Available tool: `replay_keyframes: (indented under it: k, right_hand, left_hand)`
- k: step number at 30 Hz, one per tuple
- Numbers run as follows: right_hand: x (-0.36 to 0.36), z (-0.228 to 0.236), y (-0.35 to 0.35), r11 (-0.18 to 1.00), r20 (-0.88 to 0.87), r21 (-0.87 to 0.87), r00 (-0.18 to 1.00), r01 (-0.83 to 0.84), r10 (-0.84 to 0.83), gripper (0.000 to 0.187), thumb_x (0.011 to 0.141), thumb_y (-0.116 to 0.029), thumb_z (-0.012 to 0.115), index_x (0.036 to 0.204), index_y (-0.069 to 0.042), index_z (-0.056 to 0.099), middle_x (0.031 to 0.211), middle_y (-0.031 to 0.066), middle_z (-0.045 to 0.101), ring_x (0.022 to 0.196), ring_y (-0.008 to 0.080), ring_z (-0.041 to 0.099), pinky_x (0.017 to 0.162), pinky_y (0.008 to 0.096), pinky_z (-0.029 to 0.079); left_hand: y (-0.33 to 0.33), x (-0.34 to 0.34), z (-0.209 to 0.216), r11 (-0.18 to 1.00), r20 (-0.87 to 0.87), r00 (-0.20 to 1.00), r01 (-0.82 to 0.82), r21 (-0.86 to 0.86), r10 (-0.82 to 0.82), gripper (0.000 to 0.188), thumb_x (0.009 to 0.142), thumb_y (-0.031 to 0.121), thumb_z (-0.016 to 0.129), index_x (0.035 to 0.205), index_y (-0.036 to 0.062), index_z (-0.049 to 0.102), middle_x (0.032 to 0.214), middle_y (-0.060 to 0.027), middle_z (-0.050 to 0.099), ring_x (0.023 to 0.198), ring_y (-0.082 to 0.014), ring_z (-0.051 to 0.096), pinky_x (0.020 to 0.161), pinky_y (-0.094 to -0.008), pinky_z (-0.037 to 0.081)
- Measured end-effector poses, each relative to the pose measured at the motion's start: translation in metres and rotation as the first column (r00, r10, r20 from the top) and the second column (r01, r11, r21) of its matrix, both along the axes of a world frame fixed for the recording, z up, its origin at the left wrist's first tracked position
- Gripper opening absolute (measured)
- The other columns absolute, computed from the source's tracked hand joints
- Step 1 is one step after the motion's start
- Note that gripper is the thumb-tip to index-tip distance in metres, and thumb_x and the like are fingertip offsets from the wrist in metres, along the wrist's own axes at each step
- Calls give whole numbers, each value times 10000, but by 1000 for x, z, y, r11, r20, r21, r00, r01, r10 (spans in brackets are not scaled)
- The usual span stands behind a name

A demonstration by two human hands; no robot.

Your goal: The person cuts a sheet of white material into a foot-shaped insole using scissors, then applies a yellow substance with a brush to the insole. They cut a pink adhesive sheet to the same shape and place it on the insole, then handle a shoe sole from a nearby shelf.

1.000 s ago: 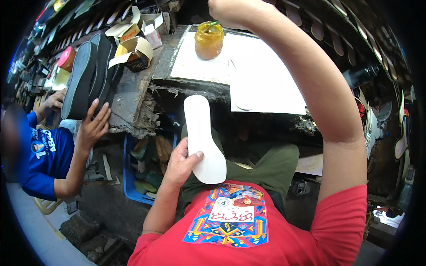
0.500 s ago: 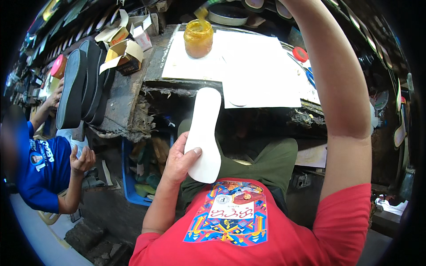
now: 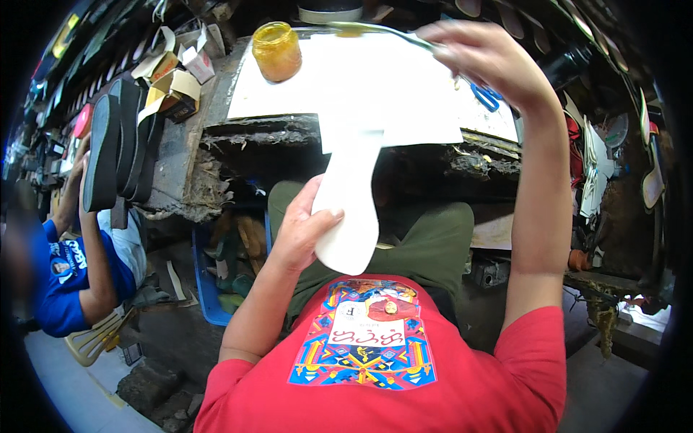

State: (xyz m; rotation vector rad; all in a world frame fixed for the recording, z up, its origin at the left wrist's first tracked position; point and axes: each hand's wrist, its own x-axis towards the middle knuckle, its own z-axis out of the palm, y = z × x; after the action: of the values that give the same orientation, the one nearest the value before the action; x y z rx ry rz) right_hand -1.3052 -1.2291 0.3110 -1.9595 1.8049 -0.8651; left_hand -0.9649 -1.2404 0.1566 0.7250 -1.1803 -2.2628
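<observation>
My left hand point(image 3: 304, 225) grips a white shoe insole point(image 3: 352, 209), thumb on its top face and fingers beneath. The insole slants up toward the table edge, above my lap. My right hand point(image 3: 491, 61), smeared by motion, is raised over the right side of the table. It is closed on a long, thin brush point(image 3: 390, 29) pointing left, with a blurred yellow patch by its far part. An open glass jar point(image 3: 276, 54) of amber, glue-like paste stands left of the brush. White sheets point(image 3: 354, 79) lie under and beside the jar.
Several black shoe soles point(image 3: 102, 151) stand at the left beside opened small boxes point(image 3: 175, 94). Blue-handled scissors point(image 3: 485, 97) lie on the table's right. The table's front edge point(image 3: 274, 137) is ragged. A blue bin point(image 3: 209, 289) stands below; a person in blue point(image 3: 68, 281) works at far left.
My right hand has come down into view with the brush, now right of the jar. The insole has tilted rightward in my left hand. The view has shifted; the other person's hand has moved up to the soles.
</observation>
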Motion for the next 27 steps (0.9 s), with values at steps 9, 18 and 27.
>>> replay_keyframes:
  k: [9,18,27]
  right_hand:
    - [-27,-133,173,904,439,200,790,379,-428,241,966,-155,702,1175,-49,758,879,8,709,745,80,597,677,247,488]
    - [34,-159,180,792,24,67,792,607,-610,271,896,-84,758,1165,-114,759,813,108,648,682,240,617,662,339,510]
    - [41,-157,182,748,63,-190,769,636,-637,288,871,-131,773,1158,-144,767,780,127,601,688,302,626,637,390,508]
  left_hand:
    - [4,-103,-7,976,10,979,200,86,-202,578,866,32,570,1432,-31,472,1207,-142,654,1013,-198,697,871,-331,588]
    - [5,-114,-24,967,-3,976,217,131,-219,568,864,11,540,1430,-8,491,1193,-132,669,1017,-197,701,888,-345,589]
    - [-1,-114,-18,970,3,975,222,102,-224,559,855,-5,520,1414,-6,501,1167,-127,673,976,-193,709,847,-337,601]
